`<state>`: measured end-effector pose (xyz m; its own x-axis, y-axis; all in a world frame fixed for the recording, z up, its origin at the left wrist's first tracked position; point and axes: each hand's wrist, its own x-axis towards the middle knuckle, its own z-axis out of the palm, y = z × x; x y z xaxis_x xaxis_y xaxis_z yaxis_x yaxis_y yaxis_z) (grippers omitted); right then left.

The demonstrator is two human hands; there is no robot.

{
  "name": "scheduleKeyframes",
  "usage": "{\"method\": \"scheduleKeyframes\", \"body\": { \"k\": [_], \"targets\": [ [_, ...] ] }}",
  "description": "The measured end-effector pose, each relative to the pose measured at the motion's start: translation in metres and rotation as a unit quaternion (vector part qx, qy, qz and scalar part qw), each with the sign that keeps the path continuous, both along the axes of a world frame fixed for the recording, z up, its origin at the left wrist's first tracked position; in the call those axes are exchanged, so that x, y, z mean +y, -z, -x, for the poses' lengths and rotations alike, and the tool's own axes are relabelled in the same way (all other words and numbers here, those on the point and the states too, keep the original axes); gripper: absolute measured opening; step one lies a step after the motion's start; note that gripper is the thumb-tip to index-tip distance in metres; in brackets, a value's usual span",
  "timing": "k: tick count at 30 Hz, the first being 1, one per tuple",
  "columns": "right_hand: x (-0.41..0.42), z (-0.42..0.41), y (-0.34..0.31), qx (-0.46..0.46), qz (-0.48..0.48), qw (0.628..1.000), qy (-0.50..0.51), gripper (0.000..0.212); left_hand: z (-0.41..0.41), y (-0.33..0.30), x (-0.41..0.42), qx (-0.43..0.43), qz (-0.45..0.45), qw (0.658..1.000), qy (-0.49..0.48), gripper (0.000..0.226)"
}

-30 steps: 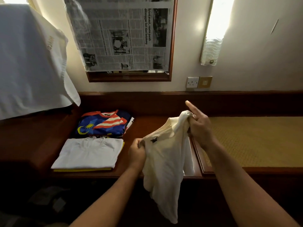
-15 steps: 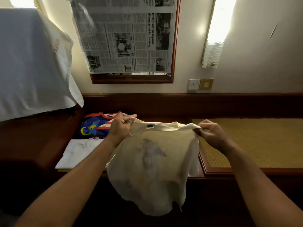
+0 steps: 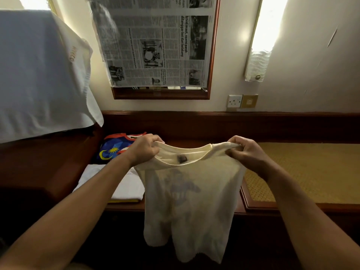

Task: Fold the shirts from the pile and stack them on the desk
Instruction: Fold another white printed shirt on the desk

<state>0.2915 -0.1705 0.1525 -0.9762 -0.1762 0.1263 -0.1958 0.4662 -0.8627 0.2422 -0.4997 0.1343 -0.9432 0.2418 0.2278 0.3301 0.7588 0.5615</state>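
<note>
While the left hand (image 3: 145, 149) and right hand (image 3: 246, 151) each pinch a shoulder of the cream shirt (image 3: 191, 191), which hangs before the tabletop (image 3: 194, 142), its limp hem could bunch when lowered, or brush the folded white shirt (image 3: 124, 187) askew.

Hotel-style bedroom, built-in wooden desk (image 3: 124, 206), framed mirror (image 3: 211, 55), wall light (image 3: 261, 39), socket (image 3: 234, 101)

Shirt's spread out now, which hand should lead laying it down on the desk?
Probably the left hand. It grips the cream shirt at the shoulder nearer the bare desk strip beside the folded white shirt. The right hand grips the other shoulder, over the woven panel.
</note>
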Motion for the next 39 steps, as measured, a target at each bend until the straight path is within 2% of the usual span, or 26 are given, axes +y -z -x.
{"method": "scheduleKeyframes", "body": {
  "k": [4, 6, 7, 9, 11, 13, 15, 18, 20, 21, 22, 23, 24, 25, 26, 27, 29, 31, 34, 37, 39],
  "targets": [
    [0.005, 0.008, 0.002, 0.086, -0.010, 0.995, 0.049, 0.016, 0.004, 0.008, -0.010, -0.008, 0.134, 0.991, -0.026, 0.025],
    [0.007, 0.015, 0.003, 0.123, 0.006, 0.989, 0.085, 0.014, 0.006, 0.016, -0.013, -0.022, 0.135, 0.988, -0.070, 0.020],
    [0.009, 0.018, 0.004, 0.133, 0.010, 0.986, 0.099, 0.014, 0.006, 0.019, -0.013, -0.030, 0.107, 0.989, -0.093, 0.018],
    [0.011, 0.024, 0.008, 0.132, 0.021, 0.983, 0.124, 0.019, 0.006, 0.024, -0.008, -0.060, -0.038, 0.984, -0.161, 0.013],
    [0.012, 0.029, 0.015, 0.114, 0.058, 0.980, 0.152, 0.024, 0.008, 0.028, 0.001, -0.072, -0.204, 0.951, -0.220, 0.012],
    [0.013, 0.035, 0.022, 0.103, 0.086, 0.973, 0.187, 0.025, 0.010, 0.030, 0.014, -0.074, -0.297, 0.921, -0.243, 0.016],
    [0.014, 0.041, 0.026, 0.103, 0.108, 0.964, 0.219, 0.026, 0.011, 0.032, 0.024, -0.090, -0.323, 0.916, -0.221, 0.024],
    [0.019, 0.046, 0.026, 0.109, 0.127, 0.956, 0.242, 0.023, 0.011, 0.028, 0.024, -0.146, -0.268, 0.945, -0.118, 0.022],
    [0.025, 0.048, 0.025, 0.106, 0.128, 0.955, 0.244, 0.019, 0.011, 0.024, 0.020, -0.249, -0.316, 0.914, -0.049, 0.027],
    [0.028, 0.048, 0.024, 0.102, 0.127, 0.956, 0.244, 0.017, 0.011, 0.022, 0.018, -0.270, -0.305, 0.913, -0.031, 0.037],
    [0.031, 0.048, 0.023, 0.099, 0.126, 0.956, 0.245, 0.017, 0.010, 0.020, 0.015, -0.251, -0.237, 0.938, -0.021, 0.048],
    [0.034, 0.049, 0.022, 0.096, 0.125, 0.956, 0.247, 0.018, 0.009, 0.019, 0.014, -0.191, -0.122, 0.974, -0.012, 0.059],
    [0.037, 0.049, 0.021, 0.094, 0.126, 0.955, 0.250, 0.018, 0.009, 0.021, 0.012, -0.100, 0.018, 0.995, 0.003, 0.069],
    [0.039, 0.049, 0.020, 0.090, 0.129, 0.955, 0.252, 0.018, 0.008, 0.026, 0.011, -0.003, 0.128, 0.992, 0.025, 0.075],
    [0.039, 0.049, 0.020, 0.084, 0.134, 0.955, 0.252, 0.018, 0.007, 0.031, 0.010, 0.077, 0.190, 0.978, 0.040, 0.074],
    [0.039, 0.049, 0.021, 0.075, 0.141, 0.955, 0.251, 0.018, 0.006, 0.034, 0.008, 0.133, 0.216, 0.966, 0.048, 0.065],
    [0.037, 0.048, 0.026, 0.062, 0.154, 0.954, 0.248, 0.019, 0.005, 0.039, 0.003, 0.211, 0.229, 0.949, 0.051, 0.040],
    [0.034, 0.046, 0.031, 0.046, 0.155, 0.956, 0.244, 0.017, 0.004, 0.042, -0.001, 0.247, 0.242, 0.937, 0.044, 0.036],
    [0.033, 0.045, 0.036, 0.028, 0.132, 0.962, 0.236, 0.013, 0.002, 0.046, -0.005, 0.209, 0.208, 0.955, 0.031, 0.028],
    [0.037, 0.047, 0.034, 0.016, 0.107, 0.970, 0.216, 0.011, 0.000, 0.047, -0.005, 0.146, 0.159, 0.976, 0.006, 0.038],
    [0.040, 0.047, 0.028, 0.004, 0.090, 0.978, 0.190, 0.005, 0.002, 0.043, 0.002, 0.103, 0.094, 0.989, -0.045, 0.035]
  ]
}}
